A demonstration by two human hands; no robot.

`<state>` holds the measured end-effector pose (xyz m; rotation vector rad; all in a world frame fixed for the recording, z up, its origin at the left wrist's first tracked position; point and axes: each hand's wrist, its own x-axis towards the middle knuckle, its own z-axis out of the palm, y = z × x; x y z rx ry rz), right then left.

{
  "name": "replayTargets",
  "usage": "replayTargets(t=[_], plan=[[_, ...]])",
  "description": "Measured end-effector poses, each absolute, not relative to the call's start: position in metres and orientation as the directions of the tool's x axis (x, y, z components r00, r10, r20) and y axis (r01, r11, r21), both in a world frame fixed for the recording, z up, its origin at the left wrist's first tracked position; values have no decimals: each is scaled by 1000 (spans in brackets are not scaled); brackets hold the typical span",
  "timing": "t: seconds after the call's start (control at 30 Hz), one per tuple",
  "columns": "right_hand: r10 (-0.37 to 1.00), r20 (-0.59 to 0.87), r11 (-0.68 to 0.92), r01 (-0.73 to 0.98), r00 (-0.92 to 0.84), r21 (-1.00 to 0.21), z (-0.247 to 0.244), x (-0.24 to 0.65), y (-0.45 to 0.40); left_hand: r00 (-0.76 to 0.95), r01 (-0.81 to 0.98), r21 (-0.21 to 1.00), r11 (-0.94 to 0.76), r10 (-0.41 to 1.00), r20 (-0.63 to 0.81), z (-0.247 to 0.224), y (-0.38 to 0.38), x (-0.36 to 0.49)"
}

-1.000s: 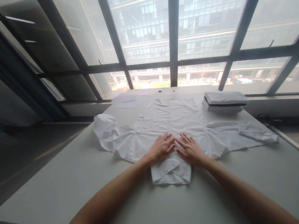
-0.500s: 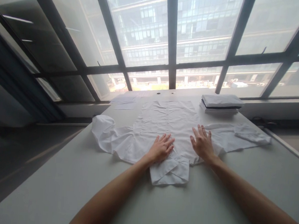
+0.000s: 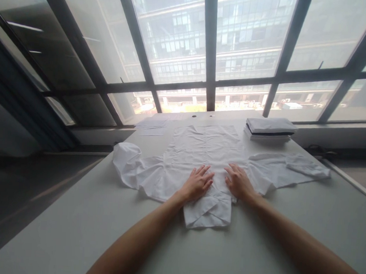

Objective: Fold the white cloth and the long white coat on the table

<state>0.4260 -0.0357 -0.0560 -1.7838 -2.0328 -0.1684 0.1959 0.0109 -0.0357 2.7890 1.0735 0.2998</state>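
Note:
A white shirt lies spread on the table, its body towards the window and its collar end nearest me. One wrinkled sleeve stretches left; the other sleeve stretches right, its end doubled over. My left hand lies palm down on the cloth just above the collar, fingers slightly apart. My right hand is over the shirt's right shoulder area, palm down with fingers spread. Neither hand grips the fabric. Each hand hides the cloth beneath it.
A stack of folded white cloth with a dark layer stands at the table's back right. Sheets of paper lie at the back left. Behind the white table are tall windows; a dark curtain hangs at left.
My right hand has moved left and a little nearer me across the shirt, closer to my left hand. The left hand stays in nearly the same place.

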Motion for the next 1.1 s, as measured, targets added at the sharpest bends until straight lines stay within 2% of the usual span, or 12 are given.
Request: replayTargets(t=[0.23, 0.43, 0.63, 0.8, 1.1], plan=[[942, 333, 135, 960, -47, -246, -61, 432, -32, 720, 653, 220, -725, 684, 120, -41, 12, 196], [943, 330, 123, 960, -35, -251, -63, 431, -33, 723, 618, 253, -744, 665, 187, -39, 23, 188], [945, 324, 116, 964, -32, -241, -61, 429, -34, 725, 615, 183, -767, 641, 250, -38, 39, 133], [946, 323, 118, 966, -40, -228, -60, 429, -34, 697, 606, 208, -768, 639, 325, -41, 27, 99], [933, 359, 128, 963, -36, -238, -65, 435, -45, 676, 631, 215, -745, 664, 319, -44, 11, 107]])
